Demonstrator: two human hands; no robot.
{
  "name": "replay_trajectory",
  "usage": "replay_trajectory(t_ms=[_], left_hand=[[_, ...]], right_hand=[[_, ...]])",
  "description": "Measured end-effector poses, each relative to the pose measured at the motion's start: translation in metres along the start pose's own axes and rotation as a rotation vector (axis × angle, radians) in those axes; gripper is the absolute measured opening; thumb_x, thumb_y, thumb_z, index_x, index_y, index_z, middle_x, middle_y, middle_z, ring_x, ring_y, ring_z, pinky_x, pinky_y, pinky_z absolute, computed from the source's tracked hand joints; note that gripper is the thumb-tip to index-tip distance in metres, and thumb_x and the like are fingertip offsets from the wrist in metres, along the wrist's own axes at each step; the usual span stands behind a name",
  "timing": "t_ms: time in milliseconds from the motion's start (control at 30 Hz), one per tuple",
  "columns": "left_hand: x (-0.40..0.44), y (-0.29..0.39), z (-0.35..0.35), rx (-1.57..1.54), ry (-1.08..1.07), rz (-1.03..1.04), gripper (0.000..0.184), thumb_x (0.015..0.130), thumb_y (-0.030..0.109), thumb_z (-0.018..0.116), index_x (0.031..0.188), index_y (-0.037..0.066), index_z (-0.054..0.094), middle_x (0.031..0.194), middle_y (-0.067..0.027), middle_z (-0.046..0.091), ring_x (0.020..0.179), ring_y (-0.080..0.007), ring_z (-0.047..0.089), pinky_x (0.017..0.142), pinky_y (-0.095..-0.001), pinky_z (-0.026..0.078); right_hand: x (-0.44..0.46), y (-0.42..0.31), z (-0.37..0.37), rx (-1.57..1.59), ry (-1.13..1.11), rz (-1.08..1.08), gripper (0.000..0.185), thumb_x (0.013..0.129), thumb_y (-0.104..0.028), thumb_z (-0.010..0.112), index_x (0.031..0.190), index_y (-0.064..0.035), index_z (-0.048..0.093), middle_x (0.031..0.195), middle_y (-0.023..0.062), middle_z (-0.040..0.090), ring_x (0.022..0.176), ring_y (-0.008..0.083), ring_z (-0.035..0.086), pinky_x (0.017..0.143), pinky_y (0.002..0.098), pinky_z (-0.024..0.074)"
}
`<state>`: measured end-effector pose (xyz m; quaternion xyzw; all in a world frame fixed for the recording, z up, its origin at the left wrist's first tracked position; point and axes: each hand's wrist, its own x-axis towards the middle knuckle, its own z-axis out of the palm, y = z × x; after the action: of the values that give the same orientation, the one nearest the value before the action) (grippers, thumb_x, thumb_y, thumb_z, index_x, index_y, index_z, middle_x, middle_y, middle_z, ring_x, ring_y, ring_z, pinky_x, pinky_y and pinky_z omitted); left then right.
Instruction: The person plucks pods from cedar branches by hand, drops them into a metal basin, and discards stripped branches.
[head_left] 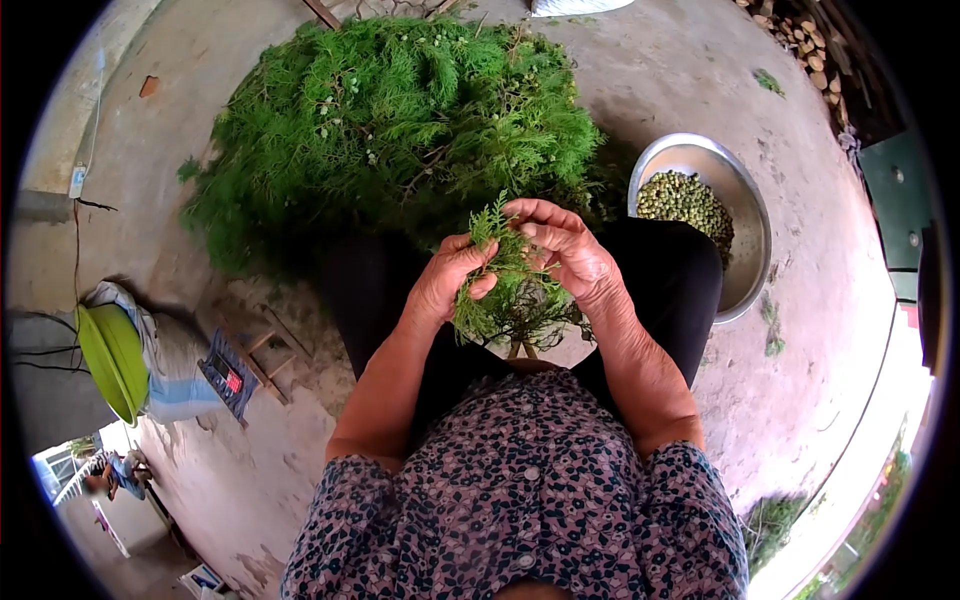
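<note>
In front of my lap, my left hand (448, 278) is closed round the stem of a green arborvitae sprig (497, 262), thumb pressed on top. My right hand (572, 252) is at the sprig's right side, with thumb and fingers curled together in a pinch; whatever lies between them is too small to make out. A large heap of cut arborvitae branches (400, 120), dotted with small pale green cones, lies just beyond my knees. Beside my right knee stands a metal basin (752, 190) with a pile of small greenish cones (686, 208) in it.
On the left, a lime-green plastic basin (112, 362) leans by a pale sack (180, 365), near a small wooden stool (262, 355). Stacked firewood (808, 50) is at the far right. Plant scraps (772, 325) lie on the concrete floor. A person (125, 472) appears at lower left.
</note>
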<state>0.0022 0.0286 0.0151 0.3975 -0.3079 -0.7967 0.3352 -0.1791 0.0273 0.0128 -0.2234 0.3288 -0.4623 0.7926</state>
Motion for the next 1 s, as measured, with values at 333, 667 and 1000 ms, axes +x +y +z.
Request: replay_trajectory(t_ms=[333,667,1000], left_hand=[[0.004,-0.006,0.002,0.028,0.017,0.014,0.026,0.083,0.025,0.059,0.069,0.007,0.049,0.051,-0.0001,0.039,0.04,-0.0097,0.034,0.04,-0.0246,0.024],[0.023,0.011,-0.046,-0.487,-0.226,0.351,0.012,0.088,0.026,0.042,0.087,0.019,0.052,0.052,0.0004,0.041,0.044,-0.0112,0.034,0.044,-0.0247,0.025],[0.027,0.021,-0.057,-0.569,-0.369,0.431,0.012,0.086,0.028,0.044,0.084,0.018,0.049,0.053,0.0011,0.039,0.046,-0.0105,0.031,0.045,-0.0241,0.026]], right_hand=[[0.004,0.0,-0.027,0.085,0.212,-0.124,0.012,0.085,-0.004,0.051,0.093,-0.0006,0.06,0.07,0.0006,0.054,0.058,0.0074,0.047,0.046,0.0202,0.0373],[-0.075,-0.109,-0.149,-0.975,0.995,-0.778,0.039,0.074,-0.004,0.051,0.111,0.0098,0.05,0.092,0.0132,0.06,0.077,0.0199,0.056,0.071,0.027,0.0435],[-0.072,-0.071,-0.094,-1.026,0.802,-0.878,0.026,0.079,-0.003,0.053,0.104,0.0025,0.058,0.094,0.013,0.063,0.086,0.0212,0.059,0.077,0.028,0.0452]])
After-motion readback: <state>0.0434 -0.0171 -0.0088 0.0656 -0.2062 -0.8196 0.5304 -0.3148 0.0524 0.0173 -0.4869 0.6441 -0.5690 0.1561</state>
